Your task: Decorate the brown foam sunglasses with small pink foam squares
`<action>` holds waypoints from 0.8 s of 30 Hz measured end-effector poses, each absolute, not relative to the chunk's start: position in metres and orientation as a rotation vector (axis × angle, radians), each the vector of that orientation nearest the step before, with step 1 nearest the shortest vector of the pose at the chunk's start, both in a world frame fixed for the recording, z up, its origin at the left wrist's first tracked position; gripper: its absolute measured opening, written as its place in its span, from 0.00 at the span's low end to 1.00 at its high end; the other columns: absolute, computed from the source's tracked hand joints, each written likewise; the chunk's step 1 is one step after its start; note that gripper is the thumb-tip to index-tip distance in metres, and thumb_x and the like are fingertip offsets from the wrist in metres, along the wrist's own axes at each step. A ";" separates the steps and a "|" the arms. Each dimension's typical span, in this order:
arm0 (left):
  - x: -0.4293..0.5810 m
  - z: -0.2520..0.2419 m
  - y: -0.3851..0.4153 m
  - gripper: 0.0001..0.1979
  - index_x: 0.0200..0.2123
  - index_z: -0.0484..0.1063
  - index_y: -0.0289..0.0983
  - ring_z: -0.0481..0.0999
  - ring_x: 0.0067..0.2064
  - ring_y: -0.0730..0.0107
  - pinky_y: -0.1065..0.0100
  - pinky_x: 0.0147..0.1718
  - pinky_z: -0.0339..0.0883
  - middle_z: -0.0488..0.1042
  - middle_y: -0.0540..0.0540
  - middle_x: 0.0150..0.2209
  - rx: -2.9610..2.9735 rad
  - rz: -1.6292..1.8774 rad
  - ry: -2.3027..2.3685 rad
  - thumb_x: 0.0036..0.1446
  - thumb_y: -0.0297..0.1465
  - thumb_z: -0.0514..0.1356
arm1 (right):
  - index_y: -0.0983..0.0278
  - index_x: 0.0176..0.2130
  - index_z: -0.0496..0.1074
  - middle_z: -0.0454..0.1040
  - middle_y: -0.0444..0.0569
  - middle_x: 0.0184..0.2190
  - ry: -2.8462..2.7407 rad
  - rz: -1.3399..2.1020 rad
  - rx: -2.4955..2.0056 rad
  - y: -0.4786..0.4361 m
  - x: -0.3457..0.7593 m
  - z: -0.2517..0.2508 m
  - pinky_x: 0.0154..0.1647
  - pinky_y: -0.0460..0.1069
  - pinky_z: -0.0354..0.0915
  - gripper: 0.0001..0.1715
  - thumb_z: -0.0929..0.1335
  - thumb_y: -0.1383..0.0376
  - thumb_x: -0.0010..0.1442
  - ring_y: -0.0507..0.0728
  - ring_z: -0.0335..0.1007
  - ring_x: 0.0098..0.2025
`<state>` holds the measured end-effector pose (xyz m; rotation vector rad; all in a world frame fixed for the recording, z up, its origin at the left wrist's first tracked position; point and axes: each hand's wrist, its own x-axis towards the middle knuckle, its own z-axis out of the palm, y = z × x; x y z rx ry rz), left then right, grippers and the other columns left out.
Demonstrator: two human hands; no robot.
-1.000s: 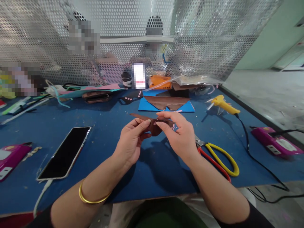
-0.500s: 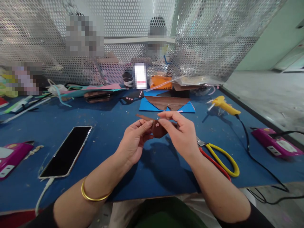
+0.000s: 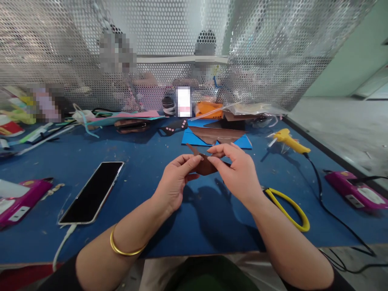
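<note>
Above the table, in the middle of the head view, a thin folded brown sheet piece (image 3: 206, 166) is held between both hands. My left hand (image 3: 178, 178) pinches its left side between thumb and fingers. My right hand (image 3: 235, 169) has closed thumb and fingers at its upper right edge, and hides part of it. A narrow brown strip rises at its left end. Beyond the hands, a larger brown cutout (image 3: 209, 135) lies on a blue sheet (image 3: 189, 140). To its left sits a dark piece with pink squares (image 3: 174, 128).
Yellow-handled pliers (image 3: 287, 210) lie partly behind my right forearm. Farther right are a yellow glue gun (image 3: 289, 142) and a magenta power strip (image 3: 353, 190), with trailing cords. On the left lie a charging phone (image 3: 92, 194) and another magenta strip (image 3: 26, 206). Perforated mesh (image 3: 169, 28) stands behind.
The brown piece has tilted in my hands, so the small pink mark on it no longer shows. The whole view has shifted slightly; both hands keep their grip.
</note>
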<state>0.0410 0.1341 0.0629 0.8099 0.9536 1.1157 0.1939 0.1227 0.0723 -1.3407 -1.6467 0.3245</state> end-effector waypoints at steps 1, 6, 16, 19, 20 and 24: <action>0.041 0.063 0.134 0.14 0.28 0.75 0.37 0.75 0.34 0.71 0.70 0.33 0.64 0.77 0.49 0.30 0.837 1.120 0.980 0.44 0.39 0.72 | 0.61 0.37 0.74 0.79 0.41 0.29 -1.670 0.302 -1.340 0.122 0.193 0.071 0.64 0.63 0.53 0.05 0.69 0.68 0.58 0.54 0.76 0.35; 0.042 0.058 0.134 0.13 0.25 0.75 0.36 0.74 0.35 0.69 0.68 0.37 0.62 0.77 0.48 0.29 0.862 1.128 1.013 0.44 0.39 0.72 | 0.58 0.39 0.72 0.79 0.40 0.31 -1.749 0.204 -1.307 0.122 0.192 0.068 0.65 0.64 0.51 0.08 0.68 0.69 0.58 0.54 0.77 0.36; 0.044 0.058 0.132 0.12 0.26 0.76 0.36 0.73 0.34 0.70 0.68 0.38 0.63 0.77 0.48 0.29 0.811 1.131 0.931 0.45 0.38 0.71 | 0.59 0.37 0.72 0.80 0.44 0.30 -1.717 0.224 -1.356 0.121 0.190 0.074 0.56 0.64 0.61 0.06 0.68 0.68 0.57 0.58 0.77 0.37; 0.045 0.059 0.131 0.12 0.24 0.74 0.35 0.74 0.31 0.69 0.67 0.38 0.64 0.77 0.48 0.26 0.869 1.189 0.969 0.44 0.35 0.71 | 0.59 0.38 0.72 0.79 0.43 0.29 -1.737 0.215 -1.354 0.120 0.187 0.074 0.56 0.64 0.62 0.07 0.68 0.69 0.57 0.57 0.76 0.38; 0.045 0.059 0.130 0.11 0.24 0.75 0.35 0.74 0.31 0.69 0.66 0.38 0.65 0.77 0.47 0.26 0.878 1.201 0.976 0.45 0.35 0.71 | 0.59 0.38 0.72 0.79 0.43 0.29 -1.743 0.211 -1.353 0.120 0.187 0.074 0.56 0.64 0.62 0.07 0.68 0.69 0.57 0.57 0.76 0.38; 0.045 0.058 0.132 0.12 0.27 0.77 0.35 0.74 0.34 0.70 0.67 0.38 0.64 0.78 0.47 0.29 0.810 1.171 0.899 0.47 0.38 0.71 | 0.60 0.37 0.72 0.79 0.45 0.31 -1.737 0.207 -1.348 0.121 0.188 0.078 0.53 0.63 0.64 0.07 0.68 0.69 0.57 0.58 0.76 0.38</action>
